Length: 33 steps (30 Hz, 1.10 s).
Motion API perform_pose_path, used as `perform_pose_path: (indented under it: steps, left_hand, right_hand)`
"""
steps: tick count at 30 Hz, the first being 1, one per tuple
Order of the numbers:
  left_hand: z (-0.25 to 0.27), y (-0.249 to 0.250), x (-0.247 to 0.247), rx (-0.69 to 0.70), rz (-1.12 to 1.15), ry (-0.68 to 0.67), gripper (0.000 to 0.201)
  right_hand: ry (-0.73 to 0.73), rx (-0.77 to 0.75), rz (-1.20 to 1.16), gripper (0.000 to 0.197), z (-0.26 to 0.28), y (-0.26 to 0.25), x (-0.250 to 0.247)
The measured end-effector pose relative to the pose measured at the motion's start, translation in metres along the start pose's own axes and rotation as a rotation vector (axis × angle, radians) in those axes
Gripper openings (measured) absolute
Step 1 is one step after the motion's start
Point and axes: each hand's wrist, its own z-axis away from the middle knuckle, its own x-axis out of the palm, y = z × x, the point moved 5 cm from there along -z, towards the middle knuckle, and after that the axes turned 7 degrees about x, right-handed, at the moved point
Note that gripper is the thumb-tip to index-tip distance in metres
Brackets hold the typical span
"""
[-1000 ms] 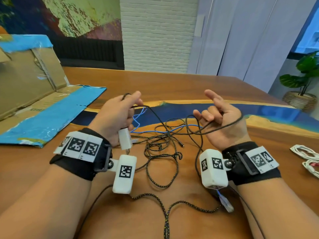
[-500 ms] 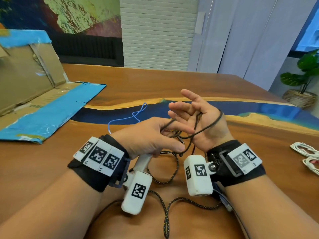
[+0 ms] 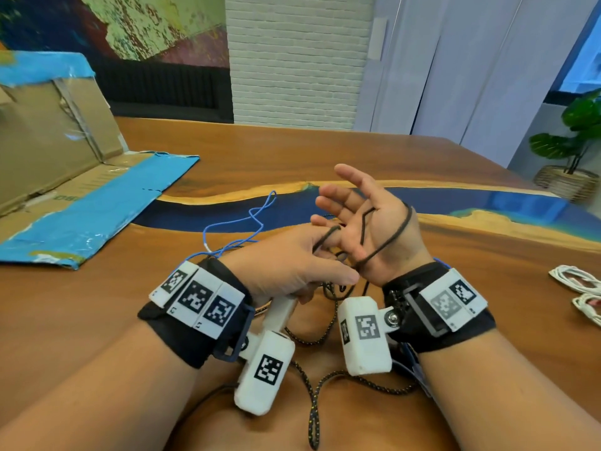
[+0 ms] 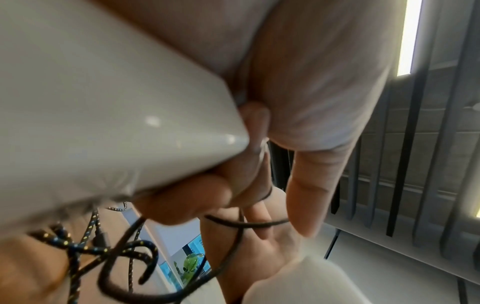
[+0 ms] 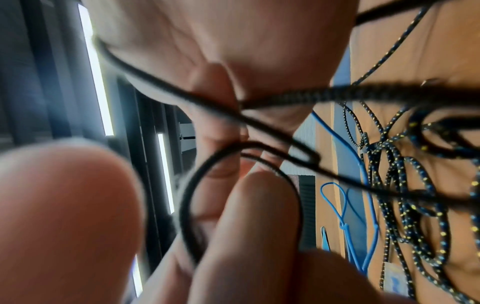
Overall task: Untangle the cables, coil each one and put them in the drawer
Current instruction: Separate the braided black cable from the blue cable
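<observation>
My right hand is raised palm up with its fingers spread, and a thin black cable is looped around its palm and the base of the thumb. My left hand sits right against it, pinching the same black cable and gripping its white charger plug in the curled lower fingers. Beneath both hands a braided black-and-yellow cable lies tangled on the table. A thin blue cable lies just beyond the left wrist. No drawer is in view.
An opened cardboard box with blue tape lies at the far left of the wooden table. Coiled white cables rest at the right edge. A potted plant stands beyond the table's right corner.
The hands, apart a second ago, have come together. My left hand carried the black cable across to the right palm, and the right hand's fingers have spread wider with the loop around it.
</observation>
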Motion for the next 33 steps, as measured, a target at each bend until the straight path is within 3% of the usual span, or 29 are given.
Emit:
perform_pose_path:
  steps: [4, 7, 10, 17, 20, 21, 23, 25, 28, 31, 33]
  left_hand:
    - [0.003, 0.003, -0.008, -0.007, -0.056, 0.028, 0.015]
    - [0.009, 0.010, -0.041, 0.020, -0.038, 0.278, 0.020]
    - [0.018, 0.017, -0.071, 0.088, 0.092, 0.490, 0.024]
    - [0.023, 0.018, -0.086, 0.084, 0.043, 0.575, 0.035]
    - [0.024, 0.017, -0.092, 0.118, 0.050, 0.642, 0.031]
    - [0.024, 0.017, -0.092, 0.134, 0.058, 0.657, 0.027]
    - [0.024, 0.018, -0.091, 0.152, 0.051, 0.685, 0.023]
    - [0.025, 0.019, -0.090, 0.156, 0.035, 0.705, 0.021]
    - [0.026, 0.020, -0.090, 0.131, 0.015, 0.721, 0.023]
    - [0.025, 0.019, -0.089, 0.067, -0.002, 0.719, 0.029]
    - [0.025, 0.018, -0.087, 0.031, 0.010, 0.711, 0.029]
  right_hand:
    - [-0.061, -0.033, 0.071, 0.035, 0.002, -0.007, 0.000]
    - [-0.028, -0.055, 0.182, 0.033, 0.003, -0.020, -0.013]
    - [0.083, -0.128, 0.196, 0.037, 0.003, -0.034, -0.030]
    - [0.396, -0.340, -0.047, 0.046, 0.007, -0.066, -0.068]
    - [0.479, -0.328, 0.115, 0.045, 0.006, -0.072, -0.081]
    - [0.450, -0.301, 0.274, 0.043, 0.004, -0.071, -0.079]
    - [0.257, -0.218, 0.611, 0.046, 0.002, -0.063, -0.066]
    - [0.064, -0.131, 0.818, 0.064, 0.003, -0.053, -0.055]
    - [0.053, -0.162, 0.822, 0.091, 0.010, -0.058, -0.049]
    - [0.100, -0.344, 0.725, 0.097, 0.016, -0.073, -0.043]
    - [-0.020, -0.450, 0.633, 0.098, 0.023, -0.078, -0.031]
